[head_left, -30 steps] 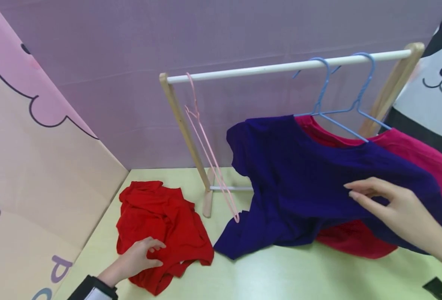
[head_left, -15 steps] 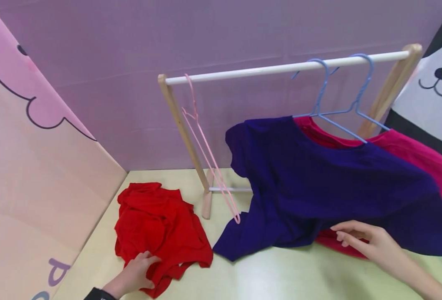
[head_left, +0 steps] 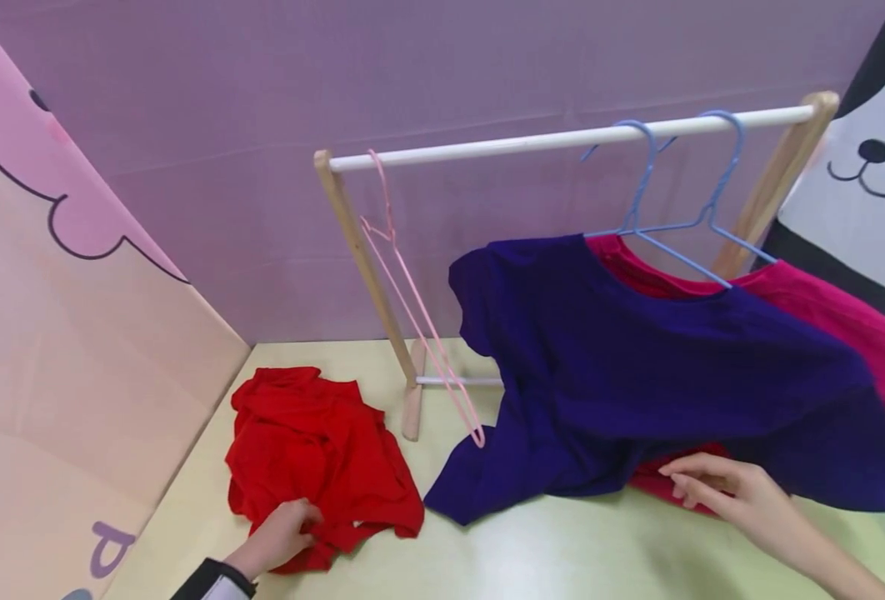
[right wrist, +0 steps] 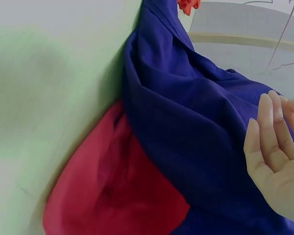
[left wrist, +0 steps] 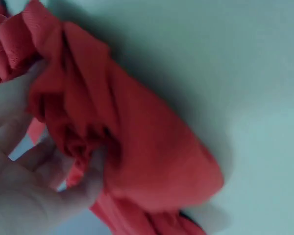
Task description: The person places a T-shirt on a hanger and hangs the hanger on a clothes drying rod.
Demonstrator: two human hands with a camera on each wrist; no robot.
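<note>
A crumpled red garment (head_left: 315, 454) lies on the table at the left. My left hand (head_left: 283, 533) grips its near edge; the left wrist view shows the thumb and fingers bunching the red cloth (left wrist: 152, 152) between them. My right hand (head_left: 723, 492) hovers in front of the dark blue T-shirt (head_left: 660, 367), fingers loosely bent and holding nothing. That T-shirt hangs from a blue hanger (head_left: 645, 183), its lower part reaching the table. Behind it a pink-red T-shirt (head_left: 855, 325) hangs on a second blue hanger (head_left: 726, 179), partly hidden.
A small rack with a white rail (head_left: 487, 148) and wooden posts (head_left: 367, 258) stands at the back. A bare pink hanger (head_left: 420, 308) hangs at its left end, its lower corner near the blue sleeve. A printed panel (head_left: 97, 292) borders the table (head_left: 532, 558) on the left.
My left hand has come down onto the near edge of the red garment and gathered it, pulling that edge slightly up. My right hand has moved down and left, away from the blue T-shirt's middle.
</note>
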